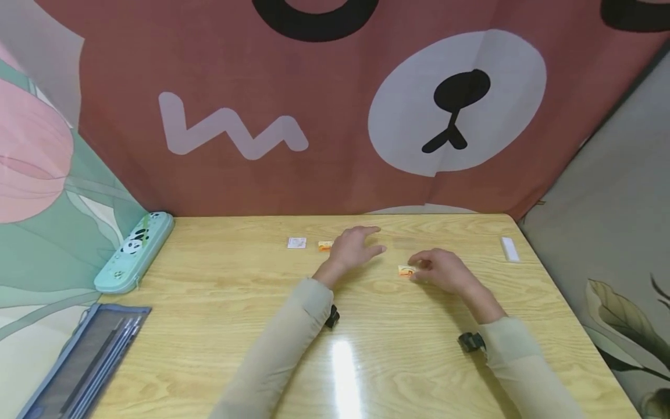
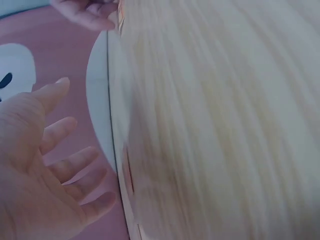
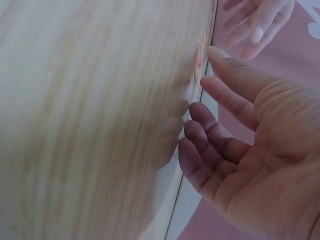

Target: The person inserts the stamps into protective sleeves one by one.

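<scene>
A small orange and yellow card (image 1: 406,270) lies flat on the wooden table (image 1: 251,326), right of the middle. My right hand (image 1: 442,270) is at its right edge, thumb and index fingertips apart beside it; whether they touch it is hard to tell. The same card (image 3: 200,52) shows edge-on in the right wrist view. To the left, my left hand (image 1: 353,249) hovers with fingers spread, holding nothing. Partly hidden behind that hand is another orange card (image 1: 324,245). A pale pinkish card (image 1: 296,242) lies farther left.
A mint pencil case (image 1: 135,251) with a panda stands at the table's left edge. Below it lies a mesh zip pouch (image 1: 99,361) with thin sticks or pens inside. A white block (image 1: 510,249) sits at the far right. A patterned cloth (image 1: 235,186) hangs behind the table.
</scene>
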`<state>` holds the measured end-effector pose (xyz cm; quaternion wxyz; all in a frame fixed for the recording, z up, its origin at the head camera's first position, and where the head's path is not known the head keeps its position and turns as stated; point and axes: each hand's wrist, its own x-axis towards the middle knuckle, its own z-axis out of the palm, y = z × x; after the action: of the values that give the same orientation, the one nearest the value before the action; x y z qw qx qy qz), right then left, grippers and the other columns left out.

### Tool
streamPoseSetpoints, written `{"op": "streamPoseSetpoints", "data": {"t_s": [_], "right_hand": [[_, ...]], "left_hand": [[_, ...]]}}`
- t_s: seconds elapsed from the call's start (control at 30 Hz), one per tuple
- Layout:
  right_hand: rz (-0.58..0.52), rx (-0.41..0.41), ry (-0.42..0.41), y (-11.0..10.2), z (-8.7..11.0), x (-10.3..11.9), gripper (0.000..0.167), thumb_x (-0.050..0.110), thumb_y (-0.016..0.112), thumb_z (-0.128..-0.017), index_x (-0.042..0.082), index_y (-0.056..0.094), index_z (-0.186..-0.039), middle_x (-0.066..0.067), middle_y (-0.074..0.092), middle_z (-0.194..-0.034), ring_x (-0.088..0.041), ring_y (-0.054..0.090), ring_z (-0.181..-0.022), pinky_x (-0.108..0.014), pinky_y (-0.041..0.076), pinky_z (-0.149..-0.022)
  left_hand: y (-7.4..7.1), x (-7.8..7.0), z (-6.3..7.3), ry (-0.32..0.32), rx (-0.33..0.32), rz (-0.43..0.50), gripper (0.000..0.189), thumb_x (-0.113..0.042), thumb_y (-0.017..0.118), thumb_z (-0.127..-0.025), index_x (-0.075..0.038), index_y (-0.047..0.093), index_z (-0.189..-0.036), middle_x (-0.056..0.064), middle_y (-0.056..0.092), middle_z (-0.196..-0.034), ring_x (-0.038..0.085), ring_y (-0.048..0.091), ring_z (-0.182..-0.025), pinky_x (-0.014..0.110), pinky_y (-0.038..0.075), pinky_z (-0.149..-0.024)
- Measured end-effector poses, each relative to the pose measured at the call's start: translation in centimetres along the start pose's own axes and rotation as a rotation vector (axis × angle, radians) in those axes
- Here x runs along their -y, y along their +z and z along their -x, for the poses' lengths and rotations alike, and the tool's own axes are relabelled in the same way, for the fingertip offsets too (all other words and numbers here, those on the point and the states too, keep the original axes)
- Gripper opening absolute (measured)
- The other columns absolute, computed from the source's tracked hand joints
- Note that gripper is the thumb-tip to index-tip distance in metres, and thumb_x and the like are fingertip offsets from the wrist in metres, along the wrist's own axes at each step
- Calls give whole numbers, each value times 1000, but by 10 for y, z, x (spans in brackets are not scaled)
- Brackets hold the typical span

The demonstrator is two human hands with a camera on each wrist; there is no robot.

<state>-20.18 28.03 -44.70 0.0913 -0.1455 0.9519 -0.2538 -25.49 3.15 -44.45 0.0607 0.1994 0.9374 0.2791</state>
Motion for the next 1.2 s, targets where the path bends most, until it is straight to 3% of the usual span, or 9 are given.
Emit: {"op": "streamPoseSetpoints", "data": {"t_s": [0.23, 0.47, 0.73, 1.2], "right_hand": [[27, 9, -17, 7, -11, 10, 31, 25, 80, -88, 14, 75, -117, -9, 75, -109, -28, 67, -101, -51, 56, -90], [56, 10, 13, 8, -12, 14, 27, 23, 82, -86, 15, 76, -111, -5, 75, -101, -24, 66, -97, -48, 55, -86], [77, -19, 1, 6, -7, 15, 16, 22, 83, -84, 18, 78, -99, 1, 74, -91, -18, 65, -88, -43, 54, -83], [98, -3, 21, 2, -4, 12, 12, 19, 81, -87, 18, 78, -98, 2, 76, -95, -20, 68, -94, -46, 55, -88]], "left_hand": [[7, -8, -3, -102, 2, 50, 59, -54, 67, -94, -35, 52, -148, -3, 53, -153, 26, 50, -141, 48, 53, -103], [17, -15, -14, -73, 38, -42, 55, -58, 61, -95, -39, 53, -146, 11, 45, -158, 34, 44, -146, 53, 43, -114], [29, -23, -25, -80, 46, -153, 51, -56, 63, -95, -42, 55, -144, 4, 48, -157, 28, 40, -148, 55, 31, -121], [38, -39, -35, -93, 24, -221, 45, -51, 65, -96, -42, 59, -140, 3, 49, -154, 31, 42, -143, 55, 34, -118]]}}
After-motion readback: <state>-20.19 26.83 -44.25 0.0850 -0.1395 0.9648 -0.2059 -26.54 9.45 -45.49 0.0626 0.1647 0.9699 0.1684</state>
